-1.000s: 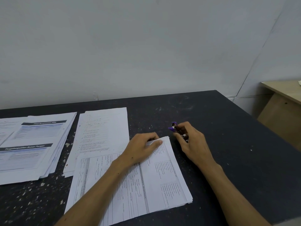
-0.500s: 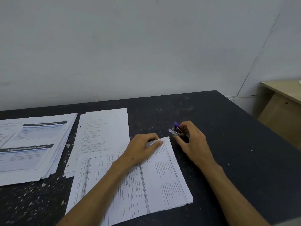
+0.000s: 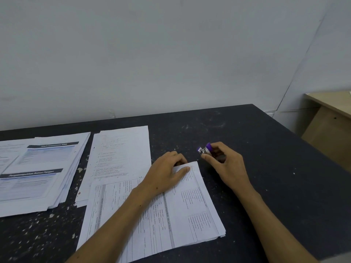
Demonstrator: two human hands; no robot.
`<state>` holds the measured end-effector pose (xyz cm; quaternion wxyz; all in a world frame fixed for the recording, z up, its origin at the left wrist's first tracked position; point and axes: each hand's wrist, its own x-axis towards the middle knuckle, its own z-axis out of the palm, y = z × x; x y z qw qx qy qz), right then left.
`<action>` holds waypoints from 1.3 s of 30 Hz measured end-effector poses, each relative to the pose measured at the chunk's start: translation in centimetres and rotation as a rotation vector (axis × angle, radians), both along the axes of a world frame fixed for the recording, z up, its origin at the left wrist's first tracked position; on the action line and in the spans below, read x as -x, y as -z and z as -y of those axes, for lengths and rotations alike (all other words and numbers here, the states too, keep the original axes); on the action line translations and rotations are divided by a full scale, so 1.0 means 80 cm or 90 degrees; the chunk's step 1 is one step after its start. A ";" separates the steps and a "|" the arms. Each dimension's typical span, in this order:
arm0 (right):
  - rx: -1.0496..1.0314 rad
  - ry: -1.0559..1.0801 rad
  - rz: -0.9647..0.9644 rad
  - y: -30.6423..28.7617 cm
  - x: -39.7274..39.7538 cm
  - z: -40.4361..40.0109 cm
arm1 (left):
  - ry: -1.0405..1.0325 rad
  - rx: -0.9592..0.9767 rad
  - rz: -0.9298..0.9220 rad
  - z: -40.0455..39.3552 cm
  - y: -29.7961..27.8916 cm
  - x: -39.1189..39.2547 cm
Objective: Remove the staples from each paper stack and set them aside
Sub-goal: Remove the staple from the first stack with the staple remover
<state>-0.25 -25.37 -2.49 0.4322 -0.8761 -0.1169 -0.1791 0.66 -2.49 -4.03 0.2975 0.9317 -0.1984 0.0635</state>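
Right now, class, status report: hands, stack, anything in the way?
Left hand flat on stack, pinning its top corner. Right hand grips purple staple remover, just off that corner. Nothing in the way.

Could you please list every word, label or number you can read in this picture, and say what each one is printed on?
"Pengelompokkan Bahan Pangan", as best it reads: lower dark banner on the top sheet of the left paper pile.
Upper dark banner on that sheet: blurred, unreadable.
Form under the left hand, the front paper stack: print too small.
Middle sheet: faint, unreadable.
Purple staple remover in the right hand: no legible marking.
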 end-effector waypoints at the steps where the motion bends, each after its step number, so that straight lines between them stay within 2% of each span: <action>1: -0.001 -0.001 0.003 0.000 0.000 0.000 | -0.003 -0.009 0.005 0.001 0.000 0.000; 10: 0.035 0.021 -0.010 0.010 -0.006 0.001 | -0.013 -0.028 0.014 0.002 -0.002 0.002; 16: -0.009 -0.017 -0.017 0.004 -0.001 0.002 | -0.028 -0.002 0.042 0.004 -0.015 0.002; 21: -0.011 -0.034 0.003 -0.003 0.004 -0.002 | 0.069 0.122 0.068 0.020 -0.041 0.004; 27: 0.015 -0.057 0.016 -0.006 0.007 -0.007 | 0.047 0.251 0.015 0.022 -0.045 0.009; 30: -0.084 -0.078 0.013 -0.010 0.011 -0.004 | 0.010 0.306 -0.039 0.014 -0.039 0.007; 33: -0.201 -0.071 0.012 -0.016 0.013 0.005 | -0.040 0.408 -0.151 -0.006 -0.030 0.008; 39: -0.243 -0.074 0.005 -0.016 0.012 0.005 | -0.031 0.547 -0.246 -0.016 -0.029 0.013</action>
